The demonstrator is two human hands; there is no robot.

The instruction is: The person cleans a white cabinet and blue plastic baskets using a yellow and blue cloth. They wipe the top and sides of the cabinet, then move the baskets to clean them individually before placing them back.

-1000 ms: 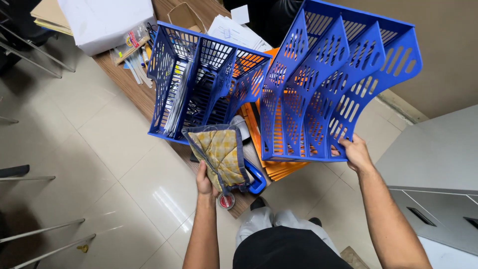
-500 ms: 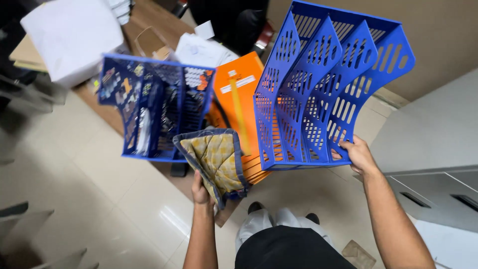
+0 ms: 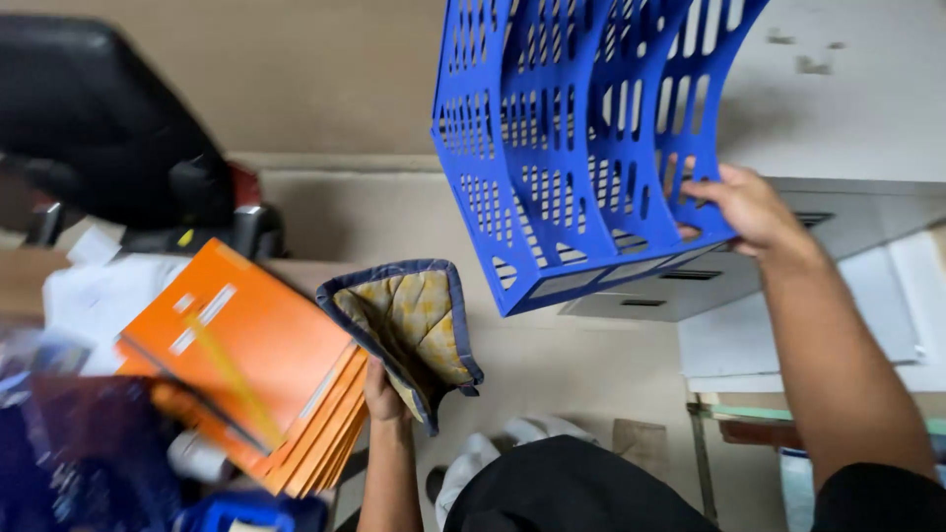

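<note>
Orange folders lie stacked at the left on a cluttered desk, with a black chair behind them. Just right of the stack, the left hand is closed around the lower end of a yellow checked cloth with a dark blue border, holding it up. Farther right, the right hand has its fingers curled through the slots of a blue plastic file rack, gripping its lower corner and holding it raised before a grey cabinet.
</note>
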